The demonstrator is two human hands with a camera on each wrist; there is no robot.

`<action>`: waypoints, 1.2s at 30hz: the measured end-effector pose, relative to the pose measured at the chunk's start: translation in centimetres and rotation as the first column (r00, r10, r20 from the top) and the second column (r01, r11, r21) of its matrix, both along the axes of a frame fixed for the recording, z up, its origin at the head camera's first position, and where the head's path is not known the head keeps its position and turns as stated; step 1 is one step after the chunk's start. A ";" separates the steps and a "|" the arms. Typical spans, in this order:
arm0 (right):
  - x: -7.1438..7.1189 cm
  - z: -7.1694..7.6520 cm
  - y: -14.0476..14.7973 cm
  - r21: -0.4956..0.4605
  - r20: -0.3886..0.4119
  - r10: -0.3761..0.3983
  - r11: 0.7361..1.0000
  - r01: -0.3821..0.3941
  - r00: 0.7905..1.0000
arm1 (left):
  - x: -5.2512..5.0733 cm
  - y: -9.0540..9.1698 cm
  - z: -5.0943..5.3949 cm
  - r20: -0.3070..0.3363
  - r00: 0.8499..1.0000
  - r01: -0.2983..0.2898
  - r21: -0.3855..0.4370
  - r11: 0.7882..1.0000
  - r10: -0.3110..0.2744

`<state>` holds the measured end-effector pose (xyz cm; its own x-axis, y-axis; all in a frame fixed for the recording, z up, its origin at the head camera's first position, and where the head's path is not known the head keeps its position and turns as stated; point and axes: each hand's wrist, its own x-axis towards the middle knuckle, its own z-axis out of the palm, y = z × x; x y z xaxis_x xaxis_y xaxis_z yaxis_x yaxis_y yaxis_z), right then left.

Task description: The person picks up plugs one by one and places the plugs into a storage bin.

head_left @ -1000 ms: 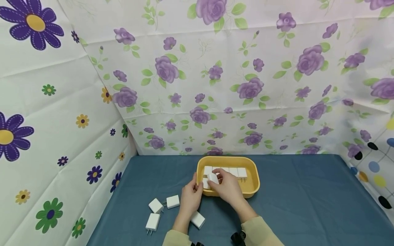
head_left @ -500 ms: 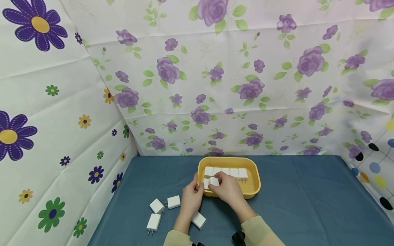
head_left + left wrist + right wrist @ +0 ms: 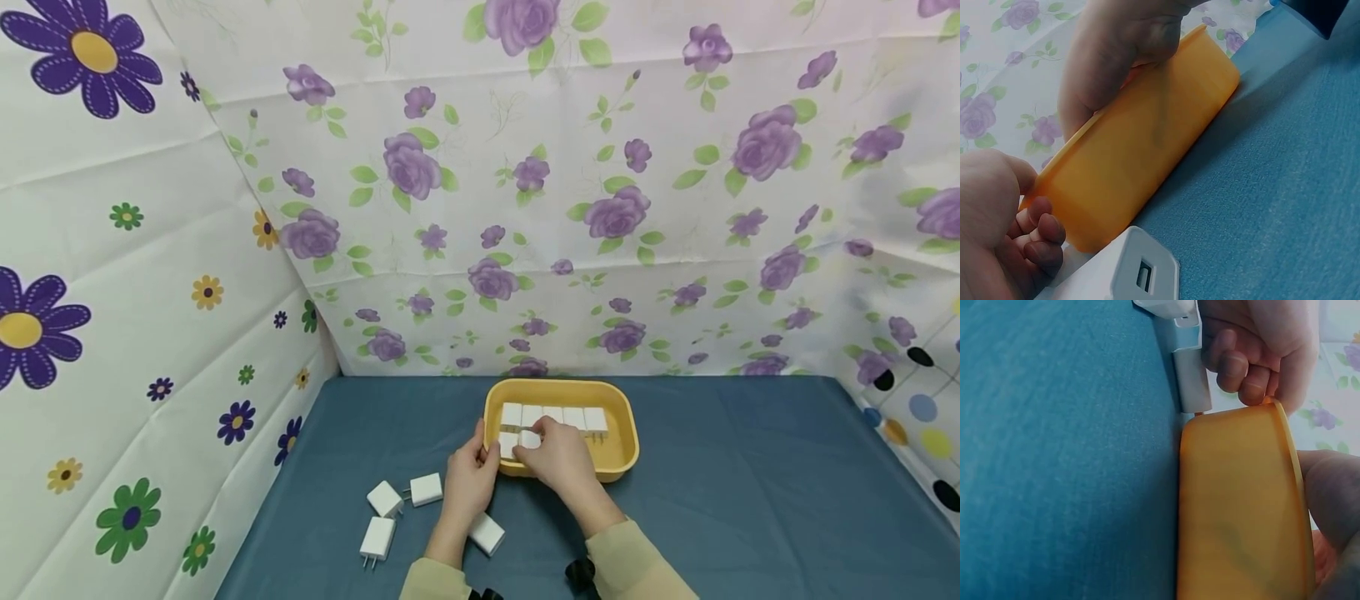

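Observation:
A yellow plastic tray stands on the blue cloth. At its left end my left hand pinches the rim, thumb over the edge, fingers curled outside, as the left wrist view shows on that hand. My right hand reaches over the near side and holds a white charger plug low inside the tray. Just left of it lies another white charger. Behind them, several white chargers stand in a row along the far side. In the right wrist view the tray wall hides the held charger.
Left of the tray, loose white chargers lie on the blue cloth. One charger sits beside the left forearm; its port end shows in the left wrist view. Flowered sheets hang behind and at both sides.
The right hand has lowered the charger and turned it, setting it beside the one at the tray's left. My left hand has kept its grip on the rim.

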<state>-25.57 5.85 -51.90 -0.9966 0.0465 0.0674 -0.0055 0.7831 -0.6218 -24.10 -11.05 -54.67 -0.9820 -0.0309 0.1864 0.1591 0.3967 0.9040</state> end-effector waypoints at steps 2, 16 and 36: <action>-0.1 0.1 0.0 0.009 0.018 -0.002 1.000 0.001 1.000 | 0.0 0.0 0.0 -0.003 1.000 0.000 -0.002 1.000 0.000; -0.1 0.6 0.0 0.006 0.090 0.026 1.000 -0.027 0.996 | 0.2 0.0 0.0 0.001 1.000 -0.005 -0.010 1.000 0.005; 0.1 -0.3 1.6 -0.316 -0.160 0.044 0.944 -0.094 0.986 | 0.1 0.0 0.0 -0.009 1.000 0.012 0.009 1.000 -0.012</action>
